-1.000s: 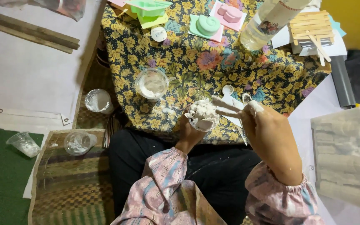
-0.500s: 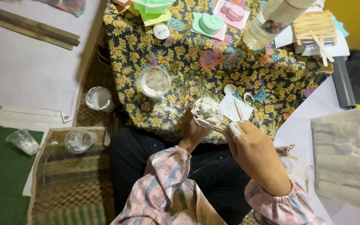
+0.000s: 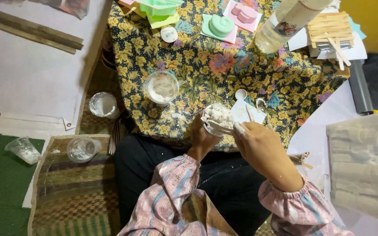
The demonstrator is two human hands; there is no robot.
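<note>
- Left hand (image 3: pixel 203 139) grips a small cup of lumpy white paste (image 3: pixel 217 119), fingers wrapped round its wall, at the 6 o'clock edge of the floral-cloth bench (image 3: pixel 197 70).
- Right hand (image 3: pixel 263 146) pinches a flat wooden stick (image 3: pixel 218 126), its tip in the paste.
- Change: a second ago the right hand was higher, at 3 o'clock of the cup; it now sits lower, stick laid across the rim. Judged: mixing or scraping continues.
- A second cup of white powder (image 3: pixel 162 87) stands at 10 o'clock, apart.

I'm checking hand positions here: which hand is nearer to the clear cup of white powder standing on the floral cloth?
Left. The left hand, holding a small cup of white paste, sits just right of and below the powder cup. The right hand is farther right, beyond the paste cup.
</note>
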